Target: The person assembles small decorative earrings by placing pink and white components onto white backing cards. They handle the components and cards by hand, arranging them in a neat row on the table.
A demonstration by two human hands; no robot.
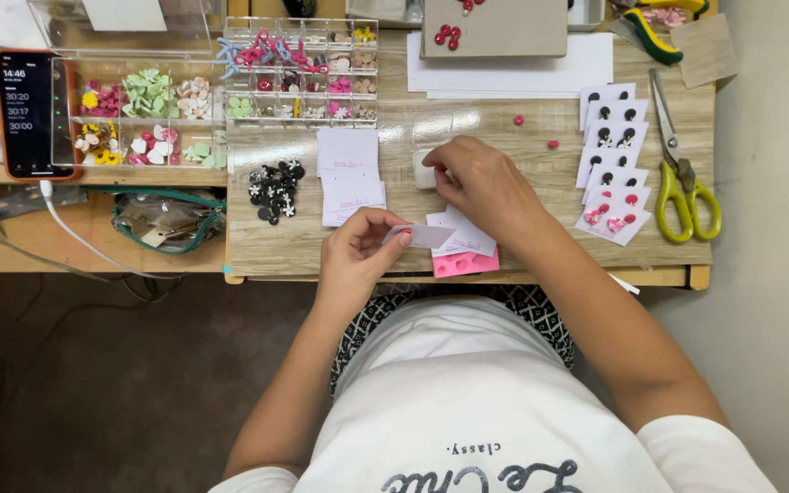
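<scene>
Beside a heap of small black flower-shaped studs (275,190) on the pale wooden tabletop (541,233), the left hand (355,256) pinches a small white paper card (422,236) by its edge, while the right hand (484,185), fingers curled, seems to close on a small clear plastic piece (424,170), hard to make out.

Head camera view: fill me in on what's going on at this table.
A person sits at a wooden table mounting small earrings on cards. The left hand pinches a small white card by its edge. The right hand reaches over a small clear box near the table's middle. A pile of black earrings lies left of a stack of blank cards. Finished cards with black and pink pairs fan out on the right, beside green-handled scissors.
</scene>
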